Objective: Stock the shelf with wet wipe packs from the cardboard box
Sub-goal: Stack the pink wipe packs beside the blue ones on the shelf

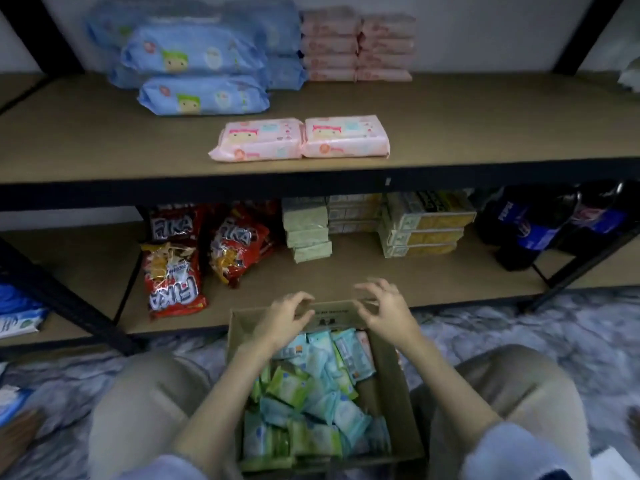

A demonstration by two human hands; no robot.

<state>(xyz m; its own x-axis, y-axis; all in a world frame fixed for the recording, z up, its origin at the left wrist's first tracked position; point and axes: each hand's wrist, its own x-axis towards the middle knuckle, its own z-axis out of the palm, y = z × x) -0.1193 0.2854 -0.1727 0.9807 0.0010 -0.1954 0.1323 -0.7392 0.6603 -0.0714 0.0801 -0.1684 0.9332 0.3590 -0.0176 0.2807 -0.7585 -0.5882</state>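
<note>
While hands hover empty, fingers loose, box holds small green, blue packs.

Shelf bearing blue packs, pink packs

Both forearms reach forward side by side, bare from the pushed-up sleeves. The left hand and right hand hover close together, palms down, fingers spread and loosely curled, gripping nothing.
</note>
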